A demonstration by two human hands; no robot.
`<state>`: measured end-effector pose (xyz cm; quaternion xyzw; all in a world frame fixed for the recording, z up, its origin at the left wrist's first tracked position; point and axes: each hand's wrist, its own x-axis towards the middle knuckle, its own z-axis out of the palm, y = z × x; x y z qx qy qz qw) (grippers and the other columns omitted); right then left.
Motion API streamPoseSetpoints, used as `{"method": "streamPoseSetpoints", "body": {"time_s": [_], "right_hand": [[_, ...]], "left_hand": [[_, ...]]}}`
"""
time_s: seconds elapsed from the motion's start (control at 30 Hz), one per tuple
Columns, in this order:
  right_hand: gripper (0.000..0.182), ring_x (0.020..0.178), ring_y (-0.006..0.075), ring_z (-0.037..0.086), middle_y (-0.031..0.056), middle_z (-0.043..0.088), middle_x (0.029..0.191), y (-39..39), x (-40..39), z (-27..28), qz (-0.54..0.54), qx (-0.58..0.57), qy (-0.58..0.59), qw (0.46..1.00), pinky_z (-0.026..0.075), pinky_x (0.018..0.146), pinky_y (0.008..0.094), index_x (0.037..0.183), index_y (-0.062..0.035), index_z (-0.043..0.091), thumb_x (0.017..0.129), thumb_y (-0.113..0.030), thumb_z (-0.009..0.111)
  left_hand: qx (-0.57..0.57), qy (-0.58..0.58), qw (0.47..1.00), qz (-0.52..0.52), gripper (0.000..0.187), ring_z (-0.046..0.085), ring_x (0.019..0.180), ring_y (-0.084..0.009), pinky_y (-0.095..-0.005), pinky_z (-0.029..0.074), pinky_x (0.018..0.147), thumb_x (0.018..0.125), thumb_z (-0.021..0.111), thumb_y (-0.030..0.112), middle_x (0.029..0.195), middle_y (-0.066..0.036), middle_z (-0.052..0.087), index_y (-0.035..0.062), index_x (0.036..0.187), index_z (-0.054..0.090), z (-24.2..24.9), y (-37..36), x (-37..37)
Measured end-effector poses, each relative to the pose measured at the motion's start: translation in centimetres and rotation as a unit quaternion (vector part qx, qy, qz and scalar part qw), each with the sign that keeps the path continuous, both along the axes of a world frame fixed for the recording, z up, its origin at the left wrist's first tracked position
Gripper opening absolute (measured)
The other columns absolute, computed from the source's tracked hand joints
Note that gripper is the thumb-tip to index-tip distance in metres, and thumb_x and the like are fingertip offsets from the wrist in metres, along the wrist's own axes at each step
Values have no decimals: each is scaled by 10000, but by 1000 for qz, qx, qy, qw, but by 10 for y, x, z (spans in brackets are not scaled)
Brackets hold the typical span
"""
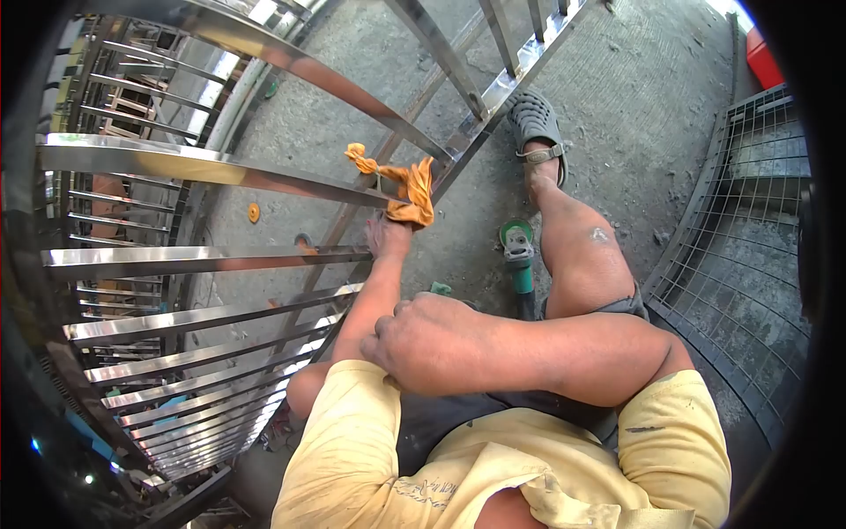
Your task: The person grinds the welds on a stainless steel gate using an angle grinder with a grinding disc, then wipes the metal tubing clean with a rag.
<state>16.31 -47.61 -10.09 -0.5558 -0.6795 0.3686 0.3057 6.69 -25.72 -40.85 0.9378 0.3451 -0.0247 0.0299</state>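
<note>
My left hand (388, 236) is closed on an orange cloth (412, 196) at the lower rail of a shiny metal railing (291, 181). The cloth bunches against one bar, its twisted end hanging to the left. Most of the left fingers are hidden behind the cloth and bar. My right hand (427, 342) crosses over my left arm with its fingers curled, near the edge of the yellow sleeve (352, 397). Whether those fingers pinch anything is hidden. A green angle grinder (520, 264) lies on the concrete beside my right leg.
Polished bars fill the left side. A wire mesh panel (740, 203) stands at the right, with a red object (763, 60) beyond it. My foot in a grey clog (536, 123) rests on the concrete floor (634, 97). A small orange disc (254, 212) lies beneath the bars.
</note>
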Motion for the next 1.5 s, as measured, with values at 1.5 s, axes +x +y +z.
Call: {"method": "streamPoseSetpoints", "body": {"time_s": [1.5], "right_hand": [[367,914,399,645,196,681,912,31,49,-2,-106,-37,-70,991,503,792,491,1078,-58,618,833,-319,699]], "left_hand": [[-227,-89,945,217,506,665,1004,-330,-424,509,860,834,649,506,1004,-146,710,88,1117,685,81,-50,-21]]}}
